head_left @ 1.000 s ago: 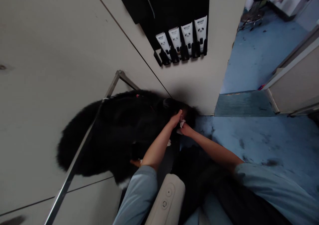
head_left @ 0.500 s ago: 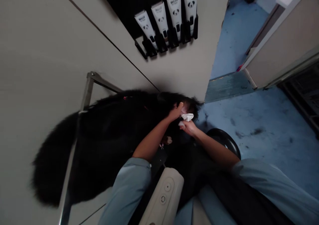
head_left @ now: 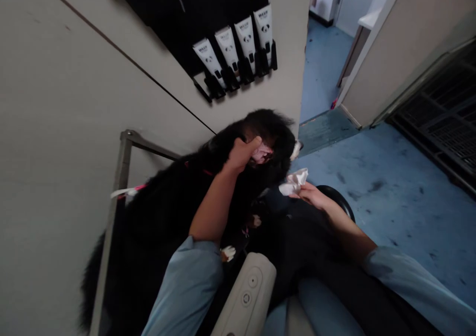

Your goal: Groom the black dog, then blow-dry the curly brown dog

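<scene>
A large black dog [head_left: 163,232] fills the middle left, its head turned with the pale muzzle toward the right. My left hand [head_left: 241,153] is closed on the dog's ear [head_left: 262,152], which is folded back so that its pink inner side shows. Pinched in the fingers of my right hand [head_left: 313,196] is a crumpled white wipe [head_left: 294,181]. It hangs to the right of the dog's head, apart from the ear. Brown-and-white paws [head_left: 228,253] show below my left forearm.
Several white clippers [head_left: 227,48] stand in black wall holders above the dog. A metal frame [head_left: 122,162] rises at the left, with a strap on it. A black round seat [head_left: 336,201] is beside my right forearm. Dark cages [head_left: 446,102] line the right; hair tufts lie on the blue floor [head_left: 394,212].
The dog's head has risen and its muzzle now shows. My right hand has drawn the wipe away from the ear, to the right. My left hand keeps hold of the ear.
</scene>
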{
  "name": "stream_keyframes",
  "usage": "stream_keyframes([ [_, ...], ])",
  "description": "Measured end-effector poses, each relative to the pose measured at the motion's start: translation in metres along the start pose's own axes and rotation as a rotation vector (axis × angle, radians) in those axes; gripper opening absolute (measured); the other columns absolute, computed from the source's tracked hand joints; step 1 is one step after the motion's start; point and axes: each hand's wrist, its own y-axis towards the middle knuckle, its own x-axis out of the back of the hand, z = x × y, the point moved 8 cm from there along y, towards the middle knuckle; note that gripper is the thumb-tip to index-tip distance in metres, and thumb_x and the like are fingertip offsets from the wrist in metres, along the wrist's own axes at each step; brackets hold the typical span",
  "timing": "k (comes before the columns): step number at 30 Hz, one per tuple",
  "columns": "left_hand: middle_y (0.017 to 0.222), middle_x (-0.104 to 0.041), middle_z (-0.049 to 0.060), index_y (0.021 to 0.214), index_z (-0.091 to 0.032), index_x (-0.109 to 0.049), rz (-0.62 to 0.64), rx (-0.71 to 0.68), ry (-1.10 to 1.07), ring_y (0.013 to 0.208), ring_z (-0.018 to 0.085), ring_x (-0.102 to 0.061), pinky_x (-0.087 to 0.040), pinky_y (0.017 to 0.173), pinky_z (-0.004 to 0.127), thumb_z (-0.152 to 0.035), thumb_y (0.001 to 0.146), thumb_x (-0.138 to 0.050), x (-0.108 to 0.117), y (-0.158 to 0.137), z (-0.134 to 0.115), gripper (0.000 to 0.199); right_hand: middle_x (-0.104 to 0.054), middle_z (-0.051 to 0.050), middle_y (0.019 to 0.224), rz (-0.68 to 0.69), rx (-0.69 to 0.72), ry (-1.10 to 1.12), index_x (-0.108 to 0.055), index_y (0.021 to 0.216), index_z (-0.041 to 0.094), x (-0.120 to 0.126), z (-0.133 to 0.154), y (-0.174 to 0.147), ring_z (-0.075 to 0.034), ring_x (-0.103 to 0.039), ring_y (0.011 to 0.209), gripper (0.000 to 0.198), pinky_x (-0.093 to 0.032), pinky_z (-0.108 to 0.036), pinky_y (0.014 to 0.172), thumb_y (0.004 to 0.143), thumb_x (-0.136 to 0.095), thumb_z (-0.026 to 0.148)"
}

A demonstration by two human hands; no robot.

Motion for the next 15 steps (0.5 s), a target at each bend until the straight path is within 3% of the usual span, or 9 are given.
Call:
stream_keyframes([
  [2,0.072,-0.072,0.007,0.082,-0.012,-0.071,0.036,-0.08,-0.081,0.078,0.025,-0.072,-0.059,0.072,0.033,-0.048,0.068,-0.082,0.008,-0.012,-0.027,0.04,-0.069,-0.001,0.076,0.022,0.122,-0.351,-0.065,0.084,0.02,0.007,0.021,-0.016,-0.017,-0.061,0.07,0.018,-0.053,-0.03,0.07,0.076,-0.065,0.037],
  [4,0.077,-0.074,0.007,0.087,-0.012,-0.072,0.002,-0.166,-0.15,0.083,0.026,-0.073,-0.06,0.075,0.035,-0.051,0.069,-0.081,0.022,-0.03,-0.051,0.044,-0.064,-0.001,0.065,0.01,0.279,-0.665,-0.065,0.074,0.02,0.005,0.052,-0.028,-0.016,-0.056,0.062,0.025,-0.05,-0.03,0.064,0.086,-0.057,0.04],
  [7,0.085,-0.075,0.007,0.092,-0.013,-0.072,-0.115,-0.261,-0.226,0.092,0.027,-0.073,-0.06,0.083,0.036,-0.051,0.067,-0.082,0.049,-0.06,-0.068,0.047,-0.067,-0.005,0.072,-0.073,0.633,-0.927,-0.067,0.068,0.022,-0.021,0.118,-0.041,-0.02,-0.061,0.073,0.028,-0.051,-0.034,0.073,0.088,-0.056,0.037],
  [9,0.09,-0.075,0.008,0.093,-0.013,-0.072,-0.18,-0.288,-0.287,0.095,0.027,-0.073,-0.059,0.086,0.037,-0.052,0.066,-0.083,0.068,-0.079,-0.067,0.049,-0.071,-0.007,0.089,-0.132,0.91,-0.931,-0.07,0.068,0.023,-0.057,0.16,-0.045,-0.023,-0.064,0.092,0.022,-0.051,-0.039,0.085,0.084,-0.063,0.036],
  [11,0.095,-0.076,0.009,0.095,-0.014,-0.072,-0.254,-0.308,-0.353,0.097,0.028,-0.073,-0.059,0.087,0.038,-0.054,0.065,-0.083,0.092,-0.098,-0.062,0.052,-0.071,-0.007,0.088,-0.157,1.067,-0.824,-0.069,0.067,0.023,-0.104,0.186,-0.037,-0.023,-0.065,0.091,0.022,-0.052,-0.04,0.086,0.083,-0.065,0.038],
  [13,0.1,-0.076,0.01,0.097,-0.014,-0.072,-0.367,-0.353,-0.408,0.101,0.028,-0.072,-0.058,0.089,0.038,-0.054,0.063,-0.083,0.123,-0.122,-0.058,0.054,-0.07,-0.006,0.082,-0.11,1.077,-0.706,-0.07,0.076,0.023,-0.162,0.191,-0.018,-0.022,-0.066,0.083,0.021,-0.054,-0.039,0.083,0.085,-0.062,0.04],
  [15,0.104,-0.076,0.01,0.098,-0.016,-0.072,-0.513,-0.409,-0.451,0.105,0.028,-0.071,-0.058,0.091,0.036,-0.054,0.062,-0.084,0.159,-0.155,-0.053,0.054,-0.072,-0.008,0.087,0.025,1.042,-0.71,-0.072,0.088,0.022,-0.231,0.177,-0.005,-0.025,-0.067,0.087,0.021,-0.054,-0.041,0.087,0.087,-0.059,0.039],
])
